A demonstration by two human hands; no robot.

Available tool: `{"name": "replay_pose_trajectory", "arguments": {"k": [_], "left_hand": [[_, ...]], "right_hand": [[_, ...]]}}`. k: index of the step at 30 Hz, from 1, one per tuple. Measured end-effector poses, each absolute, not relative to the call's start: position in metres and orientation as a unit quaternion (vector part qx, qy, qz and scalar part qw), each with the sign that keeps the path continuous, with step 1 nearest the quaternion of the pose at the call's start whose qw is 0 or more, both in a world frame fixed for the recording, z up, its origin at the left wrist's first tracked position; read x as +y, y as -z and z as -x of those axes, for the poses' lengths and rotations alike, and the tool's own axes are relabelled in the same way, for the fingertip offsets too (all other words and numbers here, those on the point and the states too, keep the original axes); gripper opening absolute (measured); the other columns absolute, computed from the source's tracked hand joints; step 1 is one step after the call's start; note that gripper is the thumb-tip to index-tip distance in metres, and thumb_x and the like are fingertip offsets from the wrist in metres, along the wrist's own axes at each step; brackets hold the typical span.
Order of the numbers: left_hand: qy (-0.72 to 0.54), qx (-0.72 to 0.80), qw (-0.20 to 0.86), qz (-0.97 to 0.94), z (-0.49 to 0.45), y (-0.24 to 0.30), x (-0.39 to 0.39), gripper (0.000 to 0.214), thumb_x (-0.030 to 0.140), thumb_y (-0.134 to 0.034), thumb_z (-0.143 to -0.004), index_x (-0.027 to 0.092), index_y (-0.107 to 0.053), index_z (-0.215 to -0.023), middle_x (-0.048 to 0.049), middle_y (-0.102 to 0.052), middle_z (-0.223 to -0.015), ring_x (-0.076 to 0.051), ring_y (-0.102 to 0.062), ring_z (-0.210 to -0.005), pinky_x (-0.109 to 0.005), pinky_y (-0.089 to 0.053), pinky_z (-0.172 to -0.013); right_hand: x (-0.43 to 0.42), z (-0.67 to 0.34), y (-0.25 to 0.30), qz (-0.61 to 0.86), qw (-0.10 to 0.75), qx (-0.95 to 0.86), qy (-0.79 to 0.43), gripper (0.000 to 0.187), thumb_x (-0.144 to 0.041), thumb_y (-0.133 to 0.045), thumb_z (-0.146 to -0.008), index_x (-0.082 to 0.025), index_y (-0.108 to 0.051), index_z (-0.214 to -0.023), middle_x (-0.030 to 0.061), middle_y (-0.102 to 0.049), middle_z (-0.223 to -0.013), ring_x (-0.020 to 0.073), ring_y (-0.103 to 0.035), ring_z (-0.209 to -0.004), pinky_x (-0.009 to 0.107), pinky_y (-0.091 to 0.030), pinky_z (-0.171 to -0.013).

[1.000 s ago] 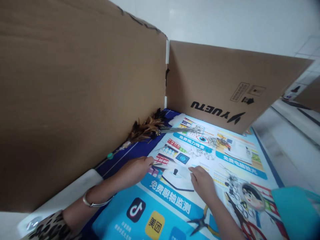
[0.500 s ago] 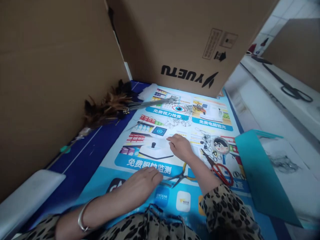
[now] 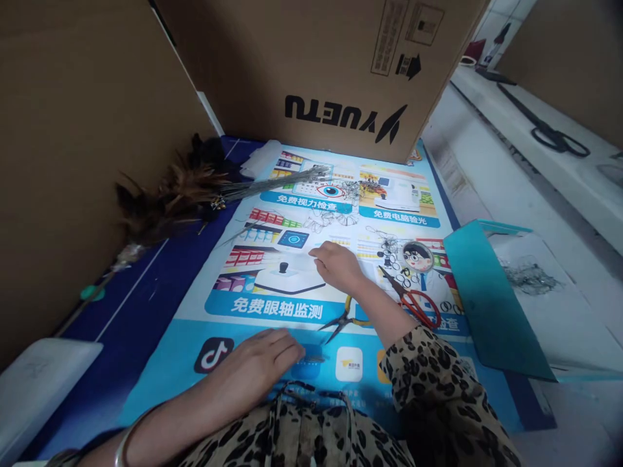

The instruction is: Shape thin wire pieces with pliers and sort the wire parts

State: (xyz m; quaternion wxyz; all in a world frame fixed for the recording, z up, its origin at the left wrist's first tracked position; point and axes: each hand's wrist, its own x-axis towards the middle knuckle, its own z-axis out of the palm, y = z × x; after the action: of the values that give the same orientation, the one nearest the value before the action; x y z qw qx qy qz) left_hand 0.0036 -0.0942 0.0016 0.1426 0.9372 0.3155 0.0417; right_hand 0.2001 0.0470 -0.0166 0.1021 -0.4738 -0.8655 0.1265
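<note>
My left hand (image 3: 270, 360) rests low on the printed blue-and-white sheet (image 3: 189, 327), back up, fingers bent and pressed together. A thin greyish strip shows at its fingertips; what it is I cannot make out. My right hand (image 3: 338, 264) is over the middle of the sheet, thumb and index finger closed in a pinch pointing left. Anything between them is too small to name. Just below the right wrist lie yellow-handled pliers (image 3: 344, 319), jaws apart. Red-handled scissors (image 3: 418, 305) lie right of the right forearm. Black rings (image 3: 407, 279) and a round cartoon-face tin (image 3: 417, 257) lie beyond.
Thin wires (image 3: 287, 181) and brown feathers (image 3: 170, 194) lie at the back left. Cardboard walls (image 3: 311, 58) stand behind and left. A teal folder (image 3: 496, 305) with tangled wire (image 3: 533, 275) lies at right. Black scissors (image 3: 549, 133) rest on a ledge.
The view has shifted, so the table things sit higher and farther left. My left hand has drawn slightly nearer to my body. My right hand keeps its pinch in nearly the same place.
</note>
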Motion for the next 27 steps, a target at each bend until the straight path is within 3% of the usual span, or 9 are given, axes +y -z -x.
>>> {"name": "replay_pose_trajectory", "arguments": {"k": [4,19,27], "left_hand": [[-0.075,0.281,0.114,-0.950,-0.007,0.002,-0.094,0.033,0.011,-0.034,-0.088,0.019,-0.047,-0.116,-0.0070,-0.061,-0.095,-0.019,-0.053,-0.091,-0.033,-0.041,-0.080],[-0.096,0.260,0.104,-0.955,-0.005,0.004,-0.089,0.022,0.016,-0.041,-0.087,0.017,-0.054,-0.105,-0.0076,-0.060,-0.091,-0.019,-0.051,-0.086,-0.032,-0.041,-0.075],[-0.063,0.289,0.114,-0.948,-0.008,-0.034,-0.053,0.022,0.014,-0.040,-0.086,0.018,-0.059,-0.096,-0.0059,-0.060,-0.086,-0.018,-0.053,-0.084,-0.031,-0.041,-0.076]], "right_hand": [[0.046,-0.200,0.015,0.472,0.094,-0.869,-0.114,0.030,-0.024,-0.037,-0.088,-0.023,-0.054,-0.113,0.0058,-0.053,-0.101,0.0187,-0.049,-0.097,0.028,-0.038,-0.080],[0.044,-0.199,0.014,0.471,0.087,-0.871,-0.108,0.031,-0.024,-0.035,-0.088,-0.024,-0.052,-0.114,0.0060,-0.053,-0.100,0.0191,-0.048,-0.097,0.029,-0.038,-0.079],[0.044,-0.198,0.011,0.480,0.083,-0.867,-0.107,0.031,-0.021,-0.037,-0.087,-0.022,-0.054,-0.113,0.0069,-0.054,-0.100,0.0185,-0.049,-0.096,0.030,-0.037,-0.084]]}}
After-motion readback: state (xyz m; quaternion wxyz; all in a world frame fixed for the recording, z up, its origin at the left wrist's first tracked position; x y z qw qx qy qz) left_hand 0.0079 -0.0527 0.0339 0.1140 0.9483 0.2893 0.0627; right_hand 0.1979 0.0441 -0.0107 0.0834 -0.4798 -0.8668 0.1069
